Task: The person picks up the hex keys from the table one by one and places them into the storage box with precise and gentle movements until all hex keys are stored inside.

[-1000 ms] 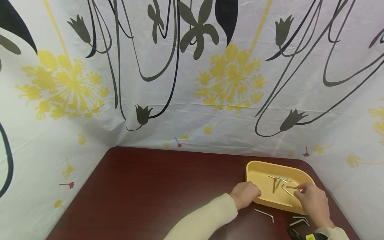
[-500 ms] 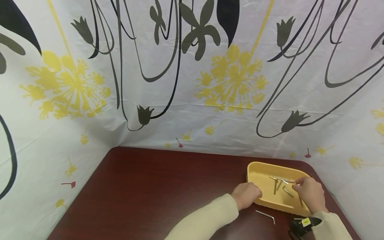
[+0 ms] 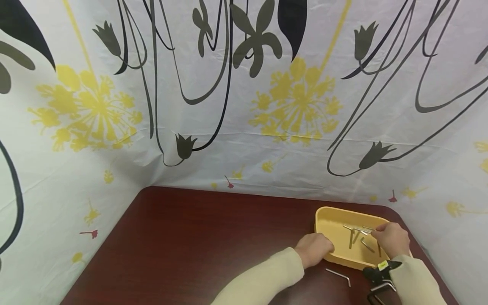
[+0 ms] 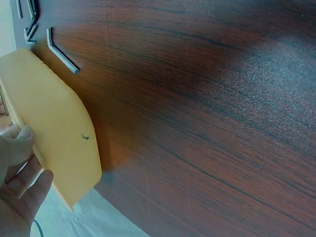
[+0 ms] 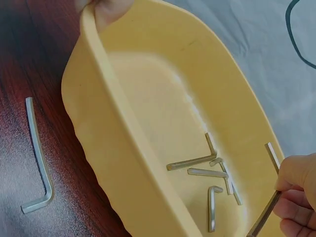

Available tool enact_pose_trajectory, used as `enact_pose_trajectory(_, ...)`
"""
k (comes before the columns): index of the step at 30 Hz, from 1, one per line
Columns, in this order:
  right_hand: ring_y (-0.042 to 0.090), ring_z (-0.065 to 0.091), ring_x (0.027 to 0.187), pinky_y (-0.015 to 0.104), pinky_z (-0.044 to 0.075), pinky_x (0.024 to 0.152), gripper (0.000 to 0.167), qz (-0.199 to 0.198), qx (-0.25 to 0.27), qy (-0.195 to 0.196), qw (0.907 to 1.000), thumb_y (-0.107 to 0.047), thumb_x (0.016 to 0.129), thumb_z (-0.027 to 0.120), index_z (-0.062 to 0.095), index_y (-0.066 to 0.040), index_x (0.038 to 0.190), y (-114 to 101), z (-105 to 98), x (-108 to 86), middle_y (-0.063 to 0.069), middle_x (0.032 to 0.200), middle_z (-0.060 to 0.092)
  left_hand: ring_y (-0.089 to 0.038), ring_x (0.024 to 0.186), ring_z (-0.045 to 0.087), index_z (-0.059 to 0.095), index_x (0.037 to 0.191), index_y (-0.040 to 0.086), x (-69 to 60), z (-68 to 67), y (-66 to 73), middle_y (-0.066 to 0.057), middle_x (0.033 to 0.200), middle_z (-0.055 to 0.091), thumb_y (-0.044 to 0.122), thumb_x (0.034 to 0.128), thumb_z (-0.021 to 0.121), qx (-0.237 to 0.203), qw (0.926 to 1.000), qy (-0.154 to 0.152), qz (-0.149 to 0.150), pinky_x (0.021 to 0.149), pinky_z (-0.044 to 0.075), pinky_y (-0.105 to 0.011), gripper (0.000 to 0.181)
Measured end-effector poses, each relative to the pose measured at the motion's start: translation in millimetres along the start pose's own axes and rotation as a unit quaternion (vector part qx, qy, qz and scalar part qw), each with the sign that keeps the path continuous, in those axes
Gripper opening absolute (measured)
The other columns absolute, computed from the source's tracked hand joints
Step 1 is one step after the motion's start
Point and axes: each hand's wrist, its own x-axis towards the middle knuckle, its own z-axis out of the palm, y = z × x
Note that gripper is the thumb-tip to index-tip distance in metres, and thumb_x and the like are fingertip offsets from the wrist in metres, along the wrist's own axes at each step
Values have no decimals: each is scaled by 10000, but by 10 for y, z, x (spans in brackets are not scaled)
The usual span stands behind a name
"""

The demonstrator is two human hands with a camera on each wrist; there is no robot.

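Observation:
A yellow plastic tray (image 3: 345, 261) stands at the table's right side. My left hand (image 3: 313, 249) holds its near-left rim, with thumb and fingers on either side of the wall in the left wrist view. My right hand (image 3: 392, 239) pinches a metal Allen key (image 5: 265, 213) over the tray's right end; the fingers cover its middle. Several other Allen keys lie on the tray floor, including a short one (image 5: 212, 210) and one beside the crossed group (image 5: 190, 163). Outside the tray, a loose Allen key (image 3: 338, 275) rests on the wood.
More Allen keys (image 3: 382, 286) lie on the dark red-brown table (image 3: 213, 237), close to the right wrist and partly hidden by it. A black wrist device (image 3: 375, 274) is worn there. Patterned white cloth (image 3: 228, 118) hangs behind the table and along its sides.
My right hand has moved further into the tray, away from me and slightly left, carrying the Allen key. The left hand keeps its hold on the rim.

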Motion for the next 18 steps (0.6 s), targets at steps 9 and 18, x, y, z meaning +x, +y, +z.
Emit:
enact_pose_trajectory(9,339,548,672,399,429,565,294,147,16,-290,9995,-169,784,592,636,115,843,51,24,37,167,711,621,49,621,434,641,742,323,10,-7,2,185,646,485,124,847,626,-4,10000,-12,77,545,385,-124,226)
enact_pose_trajectory(18,205,470,550,317,371,497,284,353,-33,-657,9972,-217,806,569,598,-31,593,196,92,97,3,546,512,68,650,458,654,764,348,1,-26,30,219,690,522,136,847,627,-52,9999,-39,128,556,386,-115,229)
